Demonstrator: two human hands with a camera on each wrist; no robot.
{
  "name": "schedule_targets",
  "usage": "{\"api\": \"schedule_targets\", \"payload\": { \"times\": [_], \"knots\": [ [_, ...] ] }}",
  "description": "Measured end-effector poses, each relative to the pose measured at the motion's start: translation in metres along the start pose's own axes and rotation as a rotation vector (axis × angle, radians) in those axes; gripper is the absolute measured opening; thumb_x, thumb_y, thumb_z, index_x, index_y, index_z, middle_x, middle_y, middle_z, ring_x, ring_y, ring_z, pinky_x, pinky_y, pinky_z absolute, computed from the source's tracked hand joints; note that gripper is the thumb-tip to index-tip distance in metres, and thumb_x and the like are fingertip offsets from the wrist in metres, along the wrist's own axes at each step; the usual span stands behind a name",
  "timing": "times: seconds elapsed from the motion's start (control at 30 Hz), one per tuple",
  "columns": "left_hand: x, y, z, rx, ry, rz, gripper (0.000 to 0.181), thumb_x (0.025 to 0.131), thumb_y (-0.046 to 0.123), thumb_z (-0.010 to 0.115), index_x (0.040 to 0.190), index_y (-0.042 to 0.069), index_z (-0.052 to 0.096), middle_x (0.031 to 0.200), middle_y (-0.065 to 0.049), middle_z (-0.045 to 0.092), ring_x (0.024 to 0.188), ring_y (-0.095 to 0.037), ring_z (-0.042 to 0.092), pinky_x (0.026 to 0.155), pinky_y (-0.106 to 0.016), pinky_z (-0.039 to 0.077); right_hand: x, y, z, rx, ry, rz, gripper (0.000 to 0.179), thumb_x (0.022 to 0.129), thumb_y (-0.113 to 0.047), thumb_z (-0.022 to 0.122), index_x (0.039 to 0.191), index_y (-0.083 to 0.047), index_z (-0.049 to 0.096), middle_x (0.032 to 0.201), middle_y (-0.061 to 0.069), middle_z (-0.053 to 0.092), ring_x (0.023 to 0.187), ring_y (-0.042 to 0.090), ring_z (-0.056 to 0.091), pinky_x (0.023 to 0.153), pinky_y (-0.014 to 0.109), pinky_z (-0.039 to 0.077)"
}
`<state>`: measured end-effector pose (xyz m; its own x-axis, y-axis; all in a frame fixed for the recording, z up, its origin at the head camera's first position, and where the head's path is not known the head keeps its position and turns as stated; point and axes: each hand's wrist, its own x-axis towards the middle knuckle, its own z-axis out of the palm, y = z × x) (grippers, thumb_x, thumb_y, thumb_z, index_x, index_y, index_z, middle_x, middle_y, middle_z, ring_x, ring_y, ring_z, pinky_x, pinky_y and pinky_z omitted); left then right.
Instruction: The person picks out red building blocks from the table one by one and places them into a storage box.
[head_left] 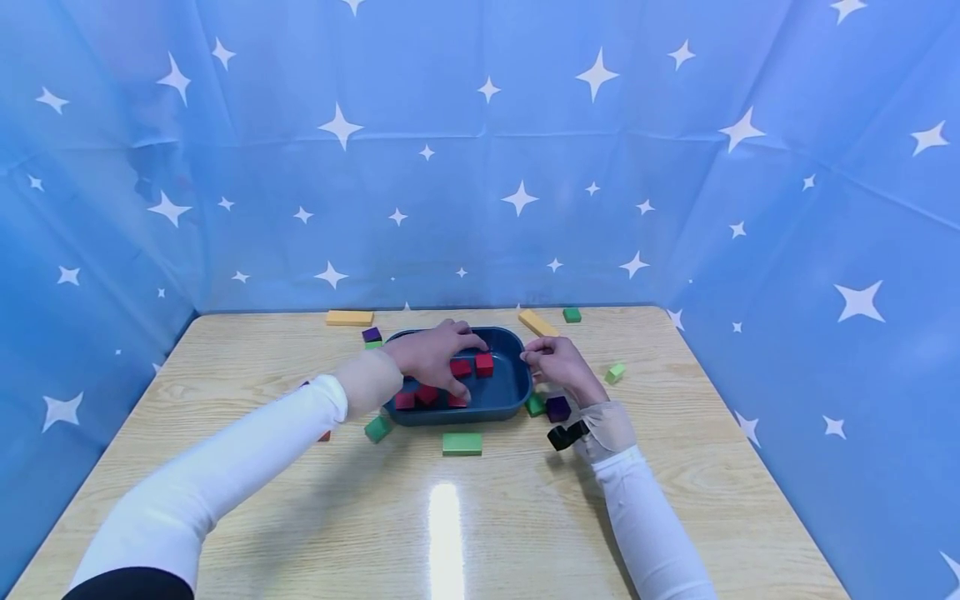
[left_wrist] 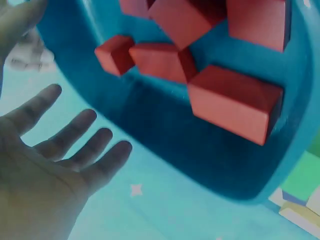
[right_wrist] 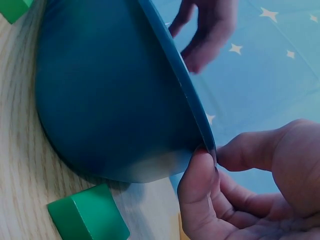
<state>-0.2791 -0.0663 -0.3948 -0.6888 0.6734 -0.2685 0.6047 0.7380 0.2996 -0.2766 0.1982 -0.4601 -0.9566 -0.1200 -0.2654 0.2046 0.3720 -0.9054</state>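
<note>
A dark blue plastic bin [head_left: 498, 403] stands on the table with several red blocks [head_left: 484, 365] lying inside it. Over the bin's left part, my left hand [head_left: 438, 354] hovers with fingers spread and nothing in its grasp. The left wrist view shows its extended fingers beside the rim, apart from the red blocks [left_wrist: 235, 102]. At the bin's right end, my right hand [head_left: 557, 364] pinches the rim between thumb and index finger. In the right wrist view, a green block [right_wrist: 90, 215] lies on the table under that pinched rim [right_wrist: 192, 107].
A light green block [head_left: 462, 444] lies in front of the bin, a darker green one [head_left: 377, 429] at its front left. A purple block [head_left: 558, 408] sits by my right wrist. Yellow-orange blocks [head_left: 349, 318] lie at the back. A starry blue curtain [head_left: 465, 167] encloses the table.
</note>
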Motion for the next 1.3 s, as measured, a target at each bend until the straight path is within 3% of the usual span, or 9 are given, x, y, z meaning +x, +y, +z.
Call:
{"api": "schedule_targets", "payload": {
  "times": [0.23,0.4,0.57,0.77,1.0,1.3],
  "knots": [
    [-0.018,-0.013,-0.013,-0.042,0.120,-0.035,0.101,0.080,0.063,0.079,0.162,0.029,0.030,0.164,-0.009,0.029,0.152,-0.034,0.024,0.116,-0.059,0.040,-0.002,-0.001,0.000,0.009,0.002,-0.012,0.023,0.103,-0.011,0.056,0.121,0.003,0.062,0.104,0.014,0.068,0.082,0.018,0.069,0.075,0.036,0.062],
    [-0.038,-0.028,-0.012,-0.073,0.193,-0.117,0.105,0.080,0.067,0.077,0.163,0.034,0.023,0.167,-0.009,0.023,0.154,-0.037,0.018,0.117,-0.063,0.036,-0.003,-0.001,0.002,0.007,-0.004,-0.022,0.024,0.103,-0.011,0.058,0.121,0.004,0.062,0.102,0.014,0.068,0.080,0.018,0.069,0.077,0.039,0.063],
    [-0.060,-0.047,-0.006,-0.117,0.247,-0.175,0.112,0.077,0.070,0.078,0.165,0.031,0.020,0.168,-0.014,0.020,0.154,-0.041,0.017,0.115,-0.068,0.035,-0.004,-0.002,0.002,0.002,-0.004,-0.035,0.025,0.104,-0.010,0.056,0.122,0.005,0.061,0.105,0.015,0.069,0.082,0.017,0.069,0.077,0.038,0.063],
    [-0.087,-0.064,0.003,-0.160,0.280,-0.246,0.117,0.075,0.071,0.078,0.165,0.028,0.017,0.168,-0.016,0.018,0.154,-0.044,0.015,0.114,-0.071,0.034,-0.005,-0.003,0.000,0.007,-0.002,-0.029,0.025,0.104,-0.010,0.055,0.122,0.005,0.061,0.107,0.016,0.069,0.082,0.017,0.069,0.075,0.035,0.062],
    [-0.118,-0.080,0.022,-0.181,0.276,-0.328,0.119,0.077,0.071,0.077,0.166,0.024,0.014,0.168,-0.023,0.015,0.153,-0.050,0.014,0.111,-0.075,0.033,-0.004,-0.004,0.000,-0.003,-0.004,-0.022,0.025,0.104,-0.012,0.056,0.122,0.004,0.061,0.108,0.018,0.068,0.084,0.019,0.069,0.080,0.041,0.062],
    [-0.147,-0.085,0.045,-0.192,0.294,-0.360,0.112,0.078,0.057,0.082,0.163,0.015,0.024,0.162,-0.028,0.025,0.146,-0.052,0.024,0.106,-0.074,0.039,-0.005,-0.004,0.000,0.007,-0.002,-0.017,0.026,0.103,-0.012,0.059,0.122,0.004,0.061,0.107,0.017,0.067,0.084,0.020,0.069,0.076,0.035,0.062]
  ]
}}
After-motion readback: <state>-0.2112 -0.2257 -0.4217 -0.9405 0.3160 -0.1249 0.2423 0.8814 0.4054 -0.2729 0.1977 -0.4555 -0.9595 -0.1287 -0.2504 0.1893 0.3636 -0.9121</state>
